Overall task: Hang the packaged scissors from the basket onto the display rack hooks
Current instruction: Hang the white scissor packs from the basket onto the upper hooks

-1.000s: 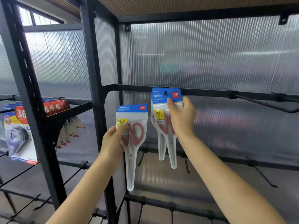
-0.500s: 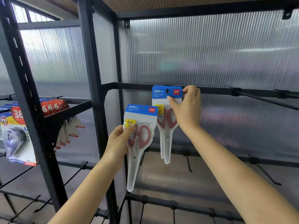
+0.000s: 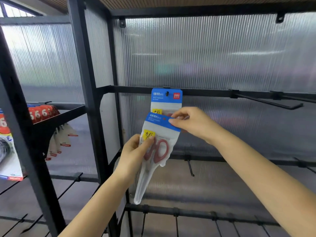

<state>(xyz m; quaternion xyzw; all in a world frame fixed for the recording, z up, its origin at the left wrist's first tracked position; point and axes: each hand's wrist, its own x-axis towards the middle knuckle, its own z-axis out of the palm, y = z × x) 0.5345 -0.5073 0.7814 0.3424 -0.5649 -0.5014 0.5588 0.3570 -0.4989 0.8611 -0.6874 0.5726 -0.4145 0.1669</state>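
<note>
**Second pack close under the hung one: risk of a snag**

One packaged scissors (image 3: 166,98) hangs by its header hole on a hook of the display rack (image 3: 205,92). You hold a second pack (image 3: 158,144) just below and in front of it, tilted, overlapping its lower half. Your left hand (image 3: 135,151) grips the body, thumb pressed on the yellow label. Your right hand (image 3: 193,124) pinches the blue header's right corner between thumb and fingers. As you raise it, the header could catch the hung pack and push it off. A tilted header may miss the hook tip. The basket is out of view.
</note>
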